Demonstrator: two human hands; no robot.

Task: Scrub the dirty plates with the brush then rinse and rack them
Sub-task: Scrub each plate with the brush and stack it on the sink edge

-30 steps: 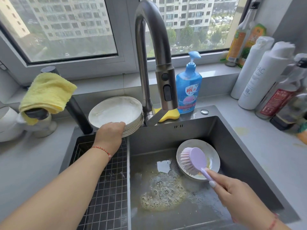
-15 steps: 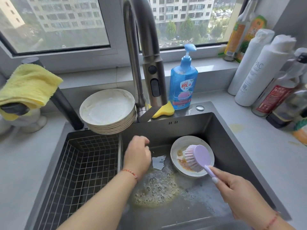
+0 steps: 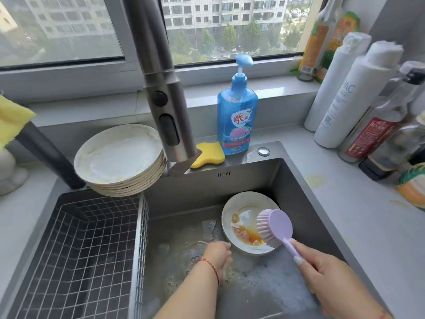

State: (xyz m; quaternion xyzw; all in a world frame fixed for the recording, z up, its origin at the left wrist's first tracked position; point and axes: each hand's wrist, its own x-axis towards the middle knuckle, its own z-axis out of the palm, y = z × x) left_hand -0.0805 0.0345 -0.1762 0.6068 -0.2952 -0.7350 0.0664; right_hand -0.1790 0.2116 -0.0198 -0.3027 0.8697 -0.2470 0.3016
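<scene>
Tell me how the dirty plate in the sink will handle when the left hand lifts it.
The dirty plate probably feels slippery: orange greasy residue coats it and sudsy water surrounds it. It looks rigid and ceramic, so likely breakable against the steel sink. It already leans tilted on the sink wall, so the left hand may get under its rim easily.

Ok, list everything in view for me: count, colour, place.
dirty plate: one, white, orange residue, in sink
plate stack: one stack, white, counter behind rack
rack: one, wire, left basin
brush: one, lilac, on dirty plate
faucet: one, grey, centre
soap bottle: one, blue, behind sink
sponge: one, yellow, beside soap bottle
bottles: several, right counter
cloth: one, yellow, far left
left hand: at plate's edge
right hand: grip on brush handle
</scene>
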